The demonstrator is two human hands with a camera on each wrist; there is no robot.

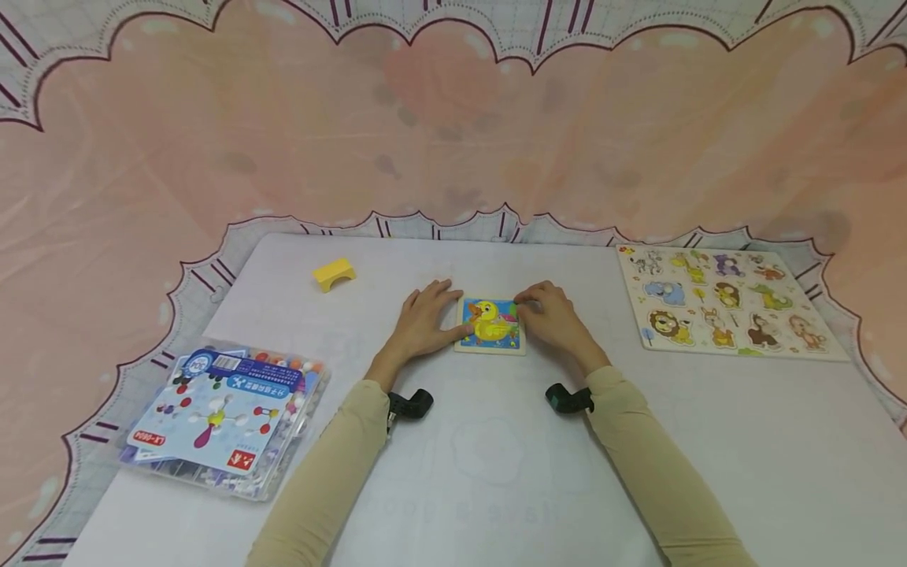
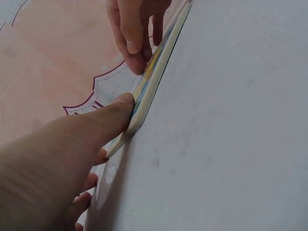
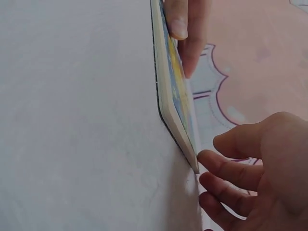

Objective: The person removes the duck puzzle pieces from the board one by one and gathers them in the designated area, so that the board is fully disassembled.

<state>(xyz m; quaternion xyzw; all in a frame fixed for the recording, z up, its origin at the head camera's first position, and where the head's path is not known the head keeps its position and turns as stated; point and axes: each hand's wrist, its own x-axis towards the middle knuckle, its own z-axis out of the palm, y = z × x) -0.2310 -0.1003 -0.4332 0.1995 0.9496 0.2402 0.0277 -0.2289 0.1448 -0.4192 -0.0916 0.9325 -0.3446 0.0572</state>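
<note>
A small square duck puzzle (image 1: 490,335) with a pale wooden rim lies on the white table, its yellow duck on a blue ground. My left hand (image 1: 423,323) holds its left side: the thumb (image 2: 108,120) rests on the picture face and the index finger is at the upper left corner. At the upper right corner is my right hand (image 1: 556,319). Its index fingertip (image 3: 207,158) touches the puzzle's edge, while the thumb (image 3: 238,139) stands apart from it and the other fingers are loosely bent beside the table surface.
On the left lies a clear plastic case (image 1: 272,465) of small parts under a blue molecule-set card (image 1: 220,409). A yellow arched block (image 1: 334,274) sits at the back left. An animal puzzle board (image 1: 708,303) lies at the right. Patterned cloth (image 1: 439,142) hangs behind the table.
</note>
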